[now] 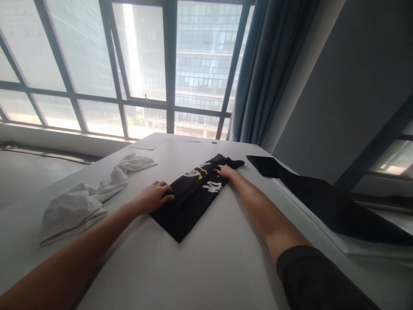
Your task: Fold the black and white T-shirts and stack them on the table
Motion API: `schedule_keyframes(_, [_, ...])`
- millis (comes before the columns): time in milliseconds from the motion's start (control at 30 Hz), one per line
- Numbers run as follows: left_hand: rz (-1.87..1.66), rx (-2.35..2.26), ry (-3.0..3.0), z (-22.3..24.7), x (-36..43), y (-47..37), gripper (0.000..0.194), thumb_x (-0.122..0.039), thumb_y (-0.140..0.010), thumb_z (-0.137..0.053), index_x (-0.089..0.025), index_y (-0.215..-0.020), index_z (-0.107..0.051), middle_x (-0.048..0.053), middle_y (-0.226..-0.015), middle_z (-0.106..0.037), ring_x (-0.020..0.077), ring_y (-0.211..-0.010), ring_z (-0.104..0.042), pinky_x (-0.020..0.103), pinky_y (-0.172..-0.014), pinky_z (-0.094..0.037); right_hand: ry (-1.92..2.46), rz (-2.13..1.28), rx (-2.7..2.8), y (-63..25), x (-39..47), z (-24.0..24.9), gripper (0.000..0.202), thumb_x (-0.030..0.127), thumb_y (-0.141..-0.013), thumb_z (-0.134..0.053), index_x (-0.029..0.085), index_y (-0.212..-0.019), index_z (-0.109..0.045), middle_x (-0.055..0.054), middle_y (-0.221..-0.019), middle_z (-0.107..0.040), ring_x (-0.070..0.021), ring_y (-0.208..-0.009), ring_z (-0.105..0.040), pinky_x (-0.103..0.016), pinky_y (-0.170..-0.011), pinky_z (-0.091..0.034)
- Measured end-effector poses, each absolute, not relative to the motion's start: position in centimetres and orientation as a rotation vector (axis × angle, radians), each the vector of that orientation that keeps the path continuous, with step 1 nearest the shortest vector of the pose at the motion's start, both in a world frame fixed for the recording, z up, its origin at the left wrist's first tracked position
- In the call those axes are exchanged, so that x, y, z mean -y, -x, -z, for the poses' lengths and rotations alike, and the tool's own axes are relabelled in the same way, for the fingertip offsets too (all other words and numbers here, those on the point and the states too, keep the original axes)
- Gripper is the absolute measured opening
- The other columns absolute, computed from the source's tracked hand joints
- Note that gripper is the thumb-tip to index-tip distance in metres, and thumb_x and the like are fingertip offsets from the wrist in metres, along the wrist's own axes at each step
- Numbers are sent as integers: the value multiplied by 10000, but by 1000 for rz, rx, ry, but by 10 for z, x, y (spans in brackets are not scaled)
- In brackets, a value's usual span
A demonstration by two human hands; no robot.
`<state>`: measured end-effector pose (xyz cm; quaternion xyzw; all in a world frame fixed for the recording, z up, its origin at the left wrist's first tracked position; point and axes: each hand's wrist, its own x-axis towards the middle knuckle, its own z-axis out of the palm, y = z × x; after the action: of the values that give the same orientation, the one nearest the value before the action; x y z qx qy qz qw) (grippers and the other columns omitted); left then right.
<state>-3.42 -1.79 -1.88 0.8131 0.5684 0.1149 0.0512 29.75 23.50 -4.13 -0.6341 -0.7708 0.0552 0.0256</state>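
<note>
A black cloth garment [187, 206] with white and yellow print lies folded into a long shape on the white table [206, 267]. My left hand [155, 196] rests on its left edge, near the lower end, fingers apart. Farther up, my right hand [225, 171] lies on the garment near its bunched upper end, with the fingers bent over the cloth; whether they pinch it cannot be made out.
To the left lies a crumpled white cloth [74, 206]. Another black cloth [322, 198] lies along the right side. Thin sheets [145, 145] are near the far edge. Beyond stand windows and a blue curtain [261, 73].
</note>
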Motion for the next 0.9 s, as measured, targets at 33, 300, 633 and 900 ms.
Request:
schedule_keyframes(33, [-396,-1682,-2474,20,20,28,393,-522,-912,-473,-270,-1113,-699,94,-1220,-642,282,-1153,-561,404,-1003,-455,1963,-174,2365,-298,-243,44,837,724,-896,-439,162,-1515,-403,-203,-1530,-400,-307,-1387,-425,-347,-1120,-318])
schedule_keyframes(300, [-535,-1521,-2350,21,39,-15,330,-275,-920,-472,-234,-1119,-731,70,-1130,-699,220,-1016,-661,318,-935,-491,1737,-111,2396,-297,-287,53,778,620,-925,-498,128,-1518,-396,-200,-1591,-284,-291,-1465,-294,-313,-1177,-225])
schedule_keyframes(633, [-387,-1554,-2347,12,51,-27,376,-348,-920,-459,-256,-1166,-728,60,-1074,-760,256,-1007,-689,352,-896,-504,2167,32,2093,-310,-238,31,822,624,-940,-423,146,-1576,-215,-235,-1603,-216,-388,-1460,-243,-523,-1144,-225])
schedule_keyframes(900, [-531,-1436,-2288,14,64,-44,401,-349,-903,-452,-203,-1157,-725,50,-879,-745,198,-772,-652,292,-751,-493,2004,-493,2060,-301,-154,10,656,489,-806,-713,122,-1313,-515,-212,-1226,-632,-334,-1078,-641,-386,-836,-553])
